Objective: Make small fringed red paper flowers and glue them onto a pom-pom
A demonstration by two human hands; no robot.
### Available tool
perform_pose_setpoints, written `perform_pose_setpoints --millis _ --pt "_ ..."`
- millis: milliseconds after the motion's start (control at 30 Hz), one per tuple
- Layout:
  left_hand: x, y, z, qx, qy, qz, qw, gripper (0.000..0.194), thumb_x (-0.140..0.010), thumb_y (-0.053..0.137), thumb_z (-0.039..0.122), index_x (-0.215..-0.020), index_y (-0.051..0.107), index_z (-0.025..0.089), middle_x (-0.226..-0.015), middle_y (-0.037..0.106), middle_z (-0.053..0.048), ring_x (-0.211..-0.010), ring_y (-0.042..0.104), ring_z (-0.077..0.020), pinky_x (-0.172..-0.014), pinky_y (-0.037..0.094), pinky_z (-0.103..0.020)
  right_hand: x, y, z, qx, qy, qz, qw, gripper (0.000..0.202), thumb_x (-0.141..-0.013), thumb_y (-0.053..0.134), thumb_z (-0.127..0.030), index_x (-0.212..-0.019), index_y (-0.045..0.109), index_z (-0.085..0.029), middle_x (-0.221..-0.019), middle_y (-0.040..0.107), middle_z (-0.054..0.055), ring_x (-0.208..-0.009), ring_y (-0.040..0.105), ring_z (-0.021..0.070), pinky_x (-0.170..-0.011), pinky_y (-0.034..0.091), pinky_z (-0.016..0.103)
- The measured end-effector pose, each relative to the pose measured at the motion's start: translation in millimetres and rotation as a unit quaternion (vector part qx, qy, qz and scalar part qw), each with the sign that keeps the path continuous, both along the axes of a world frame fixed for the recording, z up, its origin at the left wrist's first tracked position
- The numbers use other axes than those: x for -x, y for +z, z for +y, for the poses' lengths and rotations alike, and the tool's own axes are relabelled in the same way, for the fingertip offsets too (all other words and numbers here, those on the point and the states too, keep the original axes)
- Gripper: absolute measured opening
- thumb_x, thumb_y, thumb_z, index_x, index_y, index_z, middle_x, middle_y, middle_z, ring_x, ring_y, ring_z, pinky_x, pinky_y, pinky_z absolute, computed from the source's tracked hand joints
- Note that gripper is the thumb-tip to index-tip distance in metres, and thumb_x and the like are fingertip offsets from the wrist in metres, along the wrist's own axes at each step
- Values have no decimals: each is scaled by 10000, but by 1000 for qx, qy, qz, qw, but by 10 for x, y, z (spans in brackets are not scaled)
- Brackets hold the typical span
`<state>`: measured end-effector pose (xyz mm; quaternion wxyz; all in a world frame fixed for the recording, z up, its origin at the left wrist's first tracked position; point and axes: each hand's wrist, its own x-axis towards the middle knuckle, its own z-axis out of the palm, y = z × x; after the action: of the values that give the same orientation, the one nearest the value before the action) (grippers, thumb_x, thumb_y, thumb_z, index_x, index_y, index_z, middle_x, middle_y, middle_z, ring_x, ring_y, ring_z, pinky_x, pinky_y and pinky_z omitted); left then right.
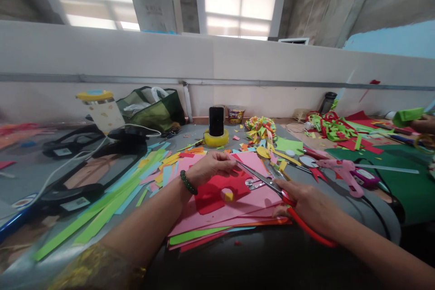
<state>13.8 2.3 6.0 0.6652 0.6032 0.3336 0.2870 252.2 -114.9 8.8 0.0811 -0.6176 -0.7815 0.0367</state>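
My right hand (301, 197) grips a pair of scissors (261, 178) by the red handles, the long metal blades pointing up and left. At the blade tips, my left hand (217, 165) has its fingers pinched together; whatever sits between them is too small to make out. A green bead bracelet circles that wrist. Beneath both hands lies a stack of pink paper sheets (190, 217) with a red paper piece (205, 199) on it. A small pink and yellow paper piece (228, 195) rests on the red one.
Green paper strips (112, 210) and colored scraps spread to the left. A phone (216, 121) stands in a yellow tape roll (216, 138) behind the stack. At right lies a pink glue gun (343, 172). A lidded cup (103, 111) stands back left; another person's hand (423, 124) is far right.
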Motion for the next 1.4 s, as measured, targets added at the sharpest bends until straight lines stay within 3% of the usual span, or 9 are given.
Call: perform_pose_setpoints --millis 433,567,867,1133,1400 --pt "-4 -17 9 -2 0 -5 1000 387 -539 872 456 -722 724 149 -780 759 -74 -695 674 -153 -669 485 -255 -27 5 -32 -5 -7 -32 999 648 -729 727 -449 -1290 603 -148 -977 735 150 -801 712 291 -663 517 321" --pt "-11 -9 3 -8 -4 -1 1000 417 -527 866 494 -706 721 147 -784 762 -84 -686 676 -158 -653 482 -250 -44 -12 -31 -26 14 -21 999 593 -757 709 -462 -1265 619 -168 -895 744 125 -711 704 262 -622 507 305" --pt "-42 -67 -25 3 -33 -3 999 366 -547 863 449 -703 726 147 -801 765 -91 -668 674 -156 -686 502 -269 41 -15 2 -19 11 -14 1000 519 -772 676 -386 -1252 620 -198 -934 746 110 -703 701 249 -591 504 296" --pt "-48 -61 -27 15 -21 -6 1000 275 -569 855 368 -683 727 153 -756 762 -65 -644 667 -135 -645 489 -240 49 -16 13 -18 8 -29 999 515 -789 659 -384 -1263 618 -185 -677 690 42 -534 629 201 -537 478 275" --pt "-54 -72 -24 11 -25 -2 1000 278 -580 852 374 -696 729 154 -775 765 -70 -648 671 -142 -672 508 -261 27 -41 3 -22 21 14 999 502 -805 629 -441 -1236 626 -182 -727 718 70 -570 658 221 -571 511 305"
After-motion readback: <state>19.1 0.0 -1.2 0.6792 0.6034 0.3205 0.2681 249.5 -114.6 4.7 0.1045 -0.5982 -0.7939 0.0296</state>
